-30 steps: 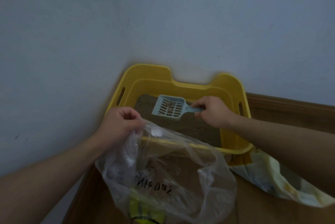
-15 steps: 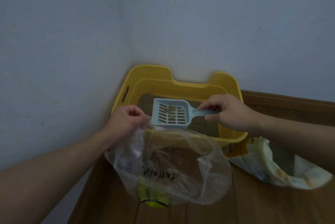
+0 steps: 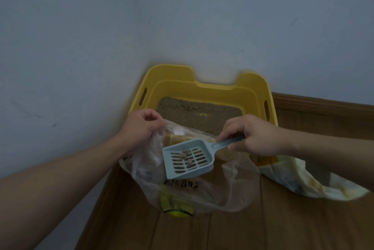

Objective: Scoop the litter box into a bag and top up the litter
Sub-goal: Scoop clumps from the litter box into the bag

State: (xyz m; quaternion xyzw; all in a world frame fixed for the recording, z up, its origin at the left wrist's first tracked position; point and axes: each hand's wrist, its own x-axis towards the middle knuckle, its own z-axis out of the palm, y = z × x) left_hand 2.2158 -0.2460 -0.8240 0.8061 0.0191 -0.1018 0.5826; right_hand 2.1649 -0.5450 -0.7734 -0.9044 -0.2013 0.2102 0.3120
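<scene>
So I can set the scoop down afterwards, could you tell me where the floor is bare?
The wooden floor is bare on the camera's side of the clear bag and the litter sack. Around the litter box it is crowded.

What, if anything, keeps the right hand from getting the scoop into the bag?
Probably nothing; yes, it looks reachable. The right hand holds the scoop by its handle, with its head over the open mouth of the bag, which the left hand holds up by the rim. Nothing lies between them.
</scene>
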